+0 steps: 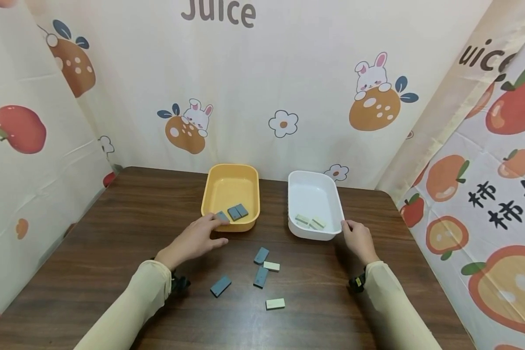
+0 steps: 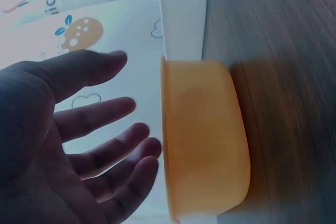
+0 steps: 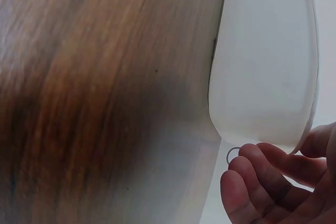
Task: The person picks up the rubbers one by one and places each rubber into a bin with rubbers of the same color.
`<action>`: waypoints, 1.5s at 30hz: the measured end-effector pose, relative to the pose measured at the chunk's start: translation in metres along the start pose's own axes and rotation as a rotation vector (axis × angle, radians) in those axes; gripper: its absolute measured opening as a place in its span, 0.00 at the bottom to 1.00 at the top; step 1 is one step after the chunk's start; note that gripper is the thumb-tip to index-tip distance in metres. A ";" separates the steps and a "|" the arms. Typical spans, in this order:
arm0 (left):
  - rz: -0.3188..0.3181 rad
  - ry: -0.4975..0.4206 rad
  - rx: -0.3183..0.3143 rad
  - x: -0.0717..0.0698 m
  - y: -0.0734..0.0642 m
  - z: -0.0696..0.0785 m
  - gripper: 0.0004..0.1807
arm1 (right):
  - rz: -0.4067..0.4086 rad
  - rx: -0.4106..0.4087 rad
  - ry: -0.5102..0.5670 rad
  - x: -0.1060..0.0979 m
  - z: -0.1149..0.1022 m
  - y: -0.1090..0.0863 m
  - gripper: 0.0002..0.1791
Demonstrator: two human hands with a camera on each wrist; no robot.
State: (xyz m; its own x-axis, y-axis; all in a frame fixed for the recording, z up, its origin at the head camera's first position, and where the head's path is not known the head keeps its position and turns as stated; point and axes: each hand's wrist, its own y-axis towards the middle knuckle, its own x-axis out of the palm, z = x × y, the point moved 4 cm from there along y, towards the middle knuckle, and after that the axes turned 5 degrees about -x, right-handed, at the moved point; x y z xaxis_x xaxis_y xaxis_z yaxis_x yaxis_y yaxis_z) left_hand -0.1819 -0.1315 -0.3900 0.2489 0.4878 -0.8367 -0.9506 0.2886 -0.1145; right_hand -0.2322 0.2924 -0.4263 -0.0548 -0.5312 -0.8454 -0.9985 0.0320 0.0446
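My left hand (image 1: 197, 238) reaches over the near left corner of the yellow bin (image 1: 227, 189), its fingers spread and relaxed with nothing between them. Inside that bin lie blue-grey blocks (image 1: 237, 212), one of them close by my fingertips. In the left wrist view the palm and loose fingers (image 2: 113, 153) show beside the bin's outer wall (image 2: 205, 140). At the near right corner of the white bin (image 1: 313, 192), my right hand (image 1: 359, 239) pinches the rim between thumb and forefinger. The right wrist view shows these fingers (image 3: 278, 174) at the bin's end. Pale green blocks (image 1: 317, 223) lie inside it.
On the brown table (image 1: 170, 311) in front of the bins lie blue-grey blocks (image 1: 220, 286) and two pale green blocks (image 1: 275, 304). One pale block (image 1: 271, 266) lies against the blue-grey pieces. Printed curtains (image 1: 245, 87) hang behind the table and at both sides.
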 end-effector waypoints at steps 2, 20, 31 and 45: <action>-0.022 -0.002 0.007 0.004 -0.001 0.002 0.25 | 0.004 0.003 -0.001 0.000 0.000 0.000 0.24; -0.241 0.064 0.056 0.038 -0.018 0.015 0.25 | -0.013 0.027 0.020 0.000 0.000 -0.001 0.26; -0.342 0.105 0.084 0.053 -0.024 0.016 0.22 | -0.018 0.024 0.024 0.001 0.000 -0.002 0.26; -0.367 0.120 0.087 0.063 -0.028 0.016 0.15 | 0.002 0.014 0.018 0.001 0.001 -0.003 0.27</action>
State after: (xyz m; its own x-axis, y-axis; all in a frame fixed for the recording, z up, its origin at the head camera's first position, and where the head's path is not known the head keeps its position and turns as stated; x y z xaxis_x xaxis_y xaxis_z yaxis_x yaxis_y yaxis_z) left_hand -0.1368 -0.0953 -0.4313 0.5406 0.2414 -0.8059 -0.7822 0.4969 -0.3759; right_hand -0.2293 0.2920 -0.4280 -0.0572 -0.5466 -0.8355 -0.9982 0.0449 0.0390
